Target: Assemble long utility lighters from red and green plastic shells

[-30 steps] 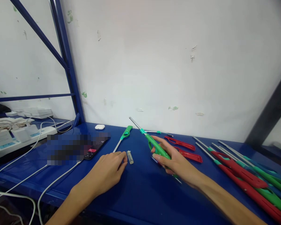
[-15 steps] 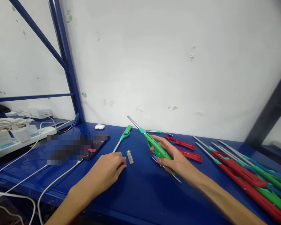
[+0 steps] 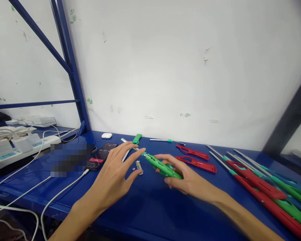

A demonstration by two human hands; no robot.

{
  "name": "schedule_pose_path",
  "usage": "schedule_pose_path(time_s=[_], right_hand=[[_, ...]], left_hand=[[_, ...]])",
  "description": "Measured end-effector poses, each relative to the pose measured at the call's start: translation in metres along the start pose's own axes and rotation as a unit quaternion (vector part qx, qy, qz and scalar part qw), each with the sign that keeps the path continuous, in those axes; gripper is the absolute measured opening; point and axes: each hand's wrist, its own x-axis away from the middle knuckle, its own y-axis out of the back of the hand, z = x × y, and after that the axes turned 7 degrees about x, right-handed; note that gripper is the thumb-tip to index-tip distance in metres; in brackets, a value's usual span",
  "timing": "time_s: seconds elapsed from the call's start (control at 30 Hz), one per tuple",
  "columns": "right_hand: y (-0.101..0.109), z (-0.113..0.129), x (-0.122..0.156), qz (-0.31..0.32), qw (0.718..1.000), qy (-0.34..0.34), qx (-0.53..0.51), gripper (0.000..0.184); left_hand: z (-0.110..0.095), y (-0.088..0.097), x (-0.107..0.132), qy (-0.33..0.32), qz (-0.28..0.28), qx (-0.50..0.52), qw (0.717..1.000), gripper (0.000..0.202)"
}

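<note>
My right hand is wrapped around the green handle of a long-nosed lighter, whose metal tube points left and away. My left hand is open, thumb and fingers spread, with its fingertips close to the tube and the teal collar. Whether they touch it I cannot tell. Just beyond my left thumb lies a small clear part, perhaps a fuel tank, with a tiny pale piece beside it. A second green lighter lies behind my left hand, its tube partly covered.
Two red handle shells and a loose metal tube lie toward the wall. Several red, green and blue lighters are piled at right. At left are a phone, white cables, a power strip and a white earbud case.
My left hand has risen from the table and opened toward the lighter's tube. The lighter has tipped lower and leftward in my right hand. The clear-handled metal rod under that hand no longer shows.
</note>
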Motion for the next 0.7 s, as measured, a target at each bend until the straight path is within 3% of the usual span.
schedule_pose_path(time_s=[0.1,0.27,0.7], right_hand=[[-0.001,-0.001,0.001,0.034,0.999,0.028,0.019,0.060],[-0.003,0.001,0.003,0.070,0.995,0.043,0.056,0.059],[0.001,0.003,0.005,0.040,0.981,0.084,0.173,0.053]], left_hand=[[0.003,-0.003,0.001,-0.038,0.028,-0.018,0.999,0.059],[0.006,-0.005,0.003,-0.066,0.054,0.035,0.996,0.025],[-0.001,0.006,0.002,-0.050,0.077,0.092,0.991,0.022]])
